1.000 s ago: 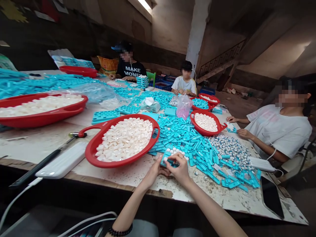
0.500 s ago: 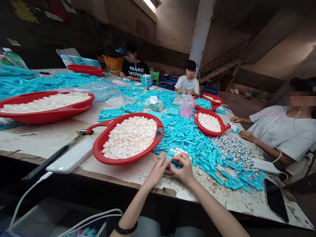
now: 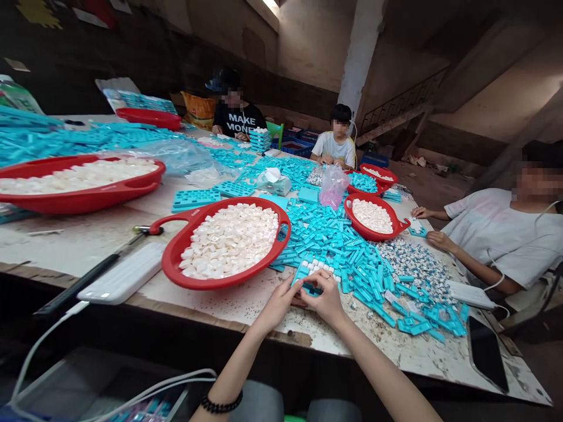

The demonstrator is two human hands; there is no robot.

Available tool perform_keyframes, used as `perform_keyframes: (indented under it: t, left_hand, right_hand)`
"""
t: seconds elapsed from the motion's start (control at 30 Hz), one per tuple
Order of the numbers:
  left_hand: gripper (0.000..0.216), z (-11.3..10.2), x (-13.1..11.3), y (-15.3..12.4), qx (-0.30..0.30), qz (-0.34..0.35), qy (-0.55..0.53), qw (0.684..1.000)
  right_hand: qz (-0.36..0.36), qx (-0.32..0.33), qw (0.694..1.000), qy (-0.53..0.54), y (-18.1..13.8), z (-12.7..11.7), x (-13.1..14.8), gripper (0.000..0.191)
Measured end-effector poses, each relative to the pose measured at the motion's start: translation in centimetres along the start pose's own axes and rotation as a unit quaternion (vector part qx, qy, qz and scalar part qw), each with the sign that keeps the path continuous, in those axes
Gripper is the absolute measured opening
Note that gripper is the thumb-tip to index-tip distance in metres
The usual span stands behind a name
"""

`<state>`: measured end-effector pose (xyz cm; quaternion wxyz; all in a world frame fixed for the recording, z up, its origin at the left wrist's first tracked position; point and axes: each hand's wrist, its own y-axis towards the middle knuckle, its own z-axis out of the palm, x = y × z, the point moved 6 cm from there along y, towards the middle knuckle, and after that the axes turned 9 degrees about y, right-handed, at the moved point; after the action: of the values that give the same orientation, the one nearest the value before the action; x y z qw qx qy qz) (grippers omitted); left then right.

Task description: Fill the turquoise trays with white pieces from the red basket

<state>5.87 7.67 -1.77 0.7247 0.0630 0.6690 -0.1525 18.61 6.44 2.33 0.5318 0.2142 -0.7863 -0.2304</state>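
Observation:
My left hand and my right hand meet at a small blue plastic tray partly filled with white pieces, near the table's front edge. Both hands have their fingers pinched on the near edge of that tray. A ring shows on my right hand and a black bead bracelet on my left wrist. A red oval basin heaped with white pieces stands just left of my hands. A pile of loose blue strips spreads beyond and to the right of the tray.
A white power bank with a cable and a dark rod lie at the left front. A phone lies at the right front edge. More red basins and blue trays cover the table. Three other people sit around it.
My hands stay on the blue tray with only small finger movements. The view has shifted slightly to the left and down.

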Motion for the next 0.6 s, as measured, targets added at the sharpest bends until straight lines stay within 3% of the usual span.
perform_keyframes:
  t: [0.17, 0.33, 0.6]
  left_hand:
    - [0.053, -0.32, 0.47, 0.1, -0.009, -0.012, -0.002, 1.0]
    - [0.055, -0.39, 0.39, 0.05, -0.013, -0.002, 0.016, 1.0]
    - [0.058, -0.28, 0.29, -0.06, -0.012, 0.001, 0.03, 0.999]
  right_hand:
    - [-0.012, 0.014, 1.0, -0.016, 0.05, 0.17, 0.29, 0.007]
    - [-0.023, 0.018, 0.999, -0.028, 0.0, 0.21, 0.49, 0.024]
    - [-0.027, 0.036, 0.998, -0.036, -0.02, 0.48, 0.56, 0.02]
